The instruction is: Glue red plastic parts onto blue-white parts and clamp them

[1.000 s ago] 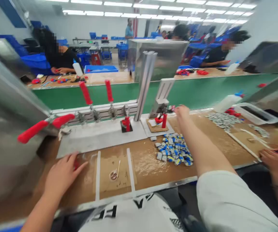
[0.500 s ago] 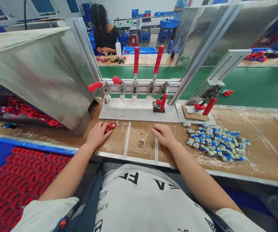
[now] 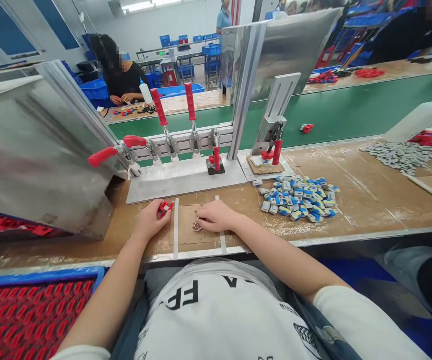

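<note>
My left hand (image 3: 151, 220) is closed around a small red plastic part (image 3: 165, 209) with a pale spot on top, just left of a white tape strip (image 3: 175, 227). My right hand (image 3: 218, 216) reaches over a small white spoon (image 3: 196, 227) that holds tiny reddish-brown bits. Its fingers are drawn together at the bowl and cover the handle; whether they grip anything is hidden. Behind both hands, toggle clamps with red handles (image 3: 190, 102) stand on a rail above a metal plate (image 3: 155, 187).
A pile of blue, white and yellow small blocks (image 3: 300, 199) lies to the right. Another clamp fixture (image 3: 277, 150) stands behind it. At lower left is a blue-rimmed crate (image 3: 99, 275) of red parts. A metal housing (image 3: 61, 165) bounds the left. A co-worker (image 3: 125, 80) sits across the green belt (image 3: 351, 115).
The view has swung to the right. My right hand has moved from beside the right tape strip onto the spoon. My left hand still holds the red plastic part, lifted and tilted slightly.
</note>
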A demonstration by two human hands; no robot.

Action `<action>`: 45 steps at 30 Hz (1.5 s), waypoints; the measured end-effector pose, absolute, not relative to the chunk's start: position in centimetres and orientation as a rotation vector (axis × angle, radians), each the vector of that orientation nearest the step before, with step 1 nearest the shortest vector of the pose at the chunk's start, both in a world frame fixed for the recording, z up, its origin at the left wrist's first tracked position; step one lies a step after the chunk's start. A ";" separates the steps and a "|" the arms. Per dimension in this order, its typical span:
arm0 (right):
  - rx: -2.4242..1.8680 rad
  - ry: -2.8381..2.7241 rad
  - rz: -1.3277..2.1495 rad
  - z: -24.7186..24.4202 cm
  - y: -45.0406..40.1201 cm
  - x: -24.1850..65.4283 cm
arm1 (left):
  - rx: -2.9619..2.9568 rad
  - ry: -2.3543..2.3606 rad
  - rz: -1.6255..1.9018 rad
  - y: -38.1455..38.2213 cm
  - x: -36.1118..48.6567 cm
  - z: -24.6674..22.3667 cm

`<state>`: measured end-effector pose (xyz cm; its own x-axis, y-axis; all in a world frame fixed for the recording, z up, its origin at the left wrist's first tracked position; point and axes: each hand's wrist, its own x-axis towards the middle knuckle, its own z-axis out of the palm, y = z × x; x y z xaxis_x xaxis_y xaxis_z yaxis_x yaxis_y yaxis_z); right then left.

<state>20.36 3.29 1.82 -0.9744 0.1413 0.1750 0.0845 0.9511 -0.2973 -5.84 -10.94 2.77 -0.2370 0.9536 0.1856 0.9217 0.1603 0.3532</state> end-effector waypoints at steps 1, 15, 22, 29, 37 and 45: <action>-0.151 -2.909 0.393 1.9 3.4 20.2 | 1.835 2.254 0.739 -10.1 -5.2 2.9; -0.050 -2.913 0.817 3.4 4.7 19.1 | 1.464 1.616 1.417 0.6 -1.0 0.5; -0.041 -2.821 0.852 2.1 4.5 19.2 | 1.635 1.556 1.150 -0.9 -0.8 1.3; 0.067 -2.764 0.757 1.9 5.2 19.5 | 1.630 1.540 1.053 -0.9 -0.9 1.3; 0.087 -2.713 0.942 1.6 5.0 19.7 | 1.585 1.560 1.013 -0.6 -1.1 1.3; -0.110 -2.277 1.238 1.0 7.0 20.2 | 1.583 1.577 0.956 -0.5 -1.3 2.0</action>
<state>20.25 6.97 0.99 -0.8505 0.3175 0.4194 -0.1794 0.5744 -0.7987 -1.31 -0.53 1.99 -0.0123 0.9996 0.0273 0.4864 -0.0179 0.8736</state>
